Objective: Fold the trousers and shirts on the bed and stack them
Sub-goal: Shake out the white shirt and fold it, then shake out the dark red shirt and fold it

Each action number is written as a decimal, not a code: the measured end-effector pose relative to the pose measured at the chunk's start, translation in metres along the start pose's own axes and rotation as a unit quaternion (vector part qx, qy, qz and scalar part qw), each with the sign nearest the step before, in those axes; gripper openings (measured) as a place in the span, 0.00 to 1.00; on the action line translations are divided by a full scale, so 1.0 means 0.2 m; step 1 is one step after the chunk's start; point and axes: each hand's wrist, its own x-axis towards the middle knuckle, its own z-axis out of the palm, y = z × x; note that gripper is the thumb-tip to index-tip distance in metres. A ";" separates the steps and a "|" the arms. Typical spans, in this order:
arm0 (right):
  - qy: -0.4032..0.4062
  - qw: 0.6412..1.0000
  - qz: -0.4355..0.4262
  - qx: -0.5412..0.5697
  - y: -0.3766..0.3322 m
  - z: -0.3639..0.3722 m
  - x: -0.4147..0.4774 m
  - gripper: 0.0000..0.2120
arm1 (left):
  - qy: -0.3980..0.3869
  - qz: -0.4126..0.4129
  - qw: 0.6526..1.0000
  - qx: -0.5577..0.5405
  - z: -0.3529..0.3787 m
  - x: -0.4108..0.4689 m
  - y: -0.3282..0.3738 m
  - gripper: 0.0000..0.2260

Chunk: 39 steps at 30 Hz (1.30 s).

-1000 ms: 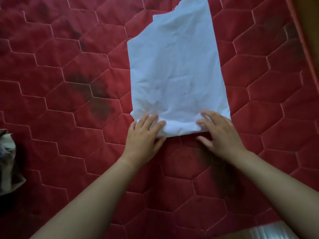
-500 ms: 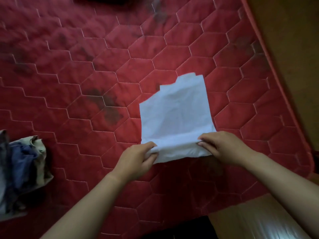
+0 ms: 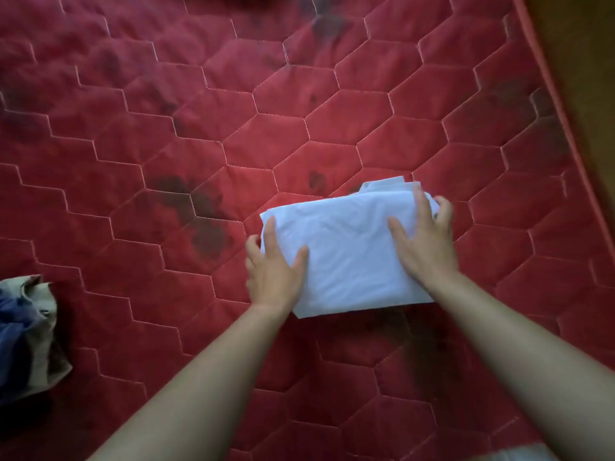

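Hands flat, fingers spread: left hand point(image 3: 276, 266) and right hand point(image 3: 424, 241) press a folded white garment point(image 3: 349, 254) on the red bed point(image 3: 199, 128). Pressing evenly should set the crease.

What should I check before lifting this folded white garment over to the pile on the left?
1. White garment folded compact: ok, though layers poke out at its far right corner.
2. Left hand on the garment's left edge: ok.
3. Right hand on its right edge, fingers curled around the corner: ok.
4. Fingers under the bundle for a lift: cannot tell.
5. Bed bare between garment and clothes pile: ok.
6. Pile flat enough to stack on: not ok, it looks crumpled and runs out of view.
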 end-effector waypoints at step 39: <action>0.026 0.959 -0.248 -0.135 -1.13 0.55 1.17 0.30 | 0.193 0.164 0.951 0.176 -0.46 1.43 0.08 0.28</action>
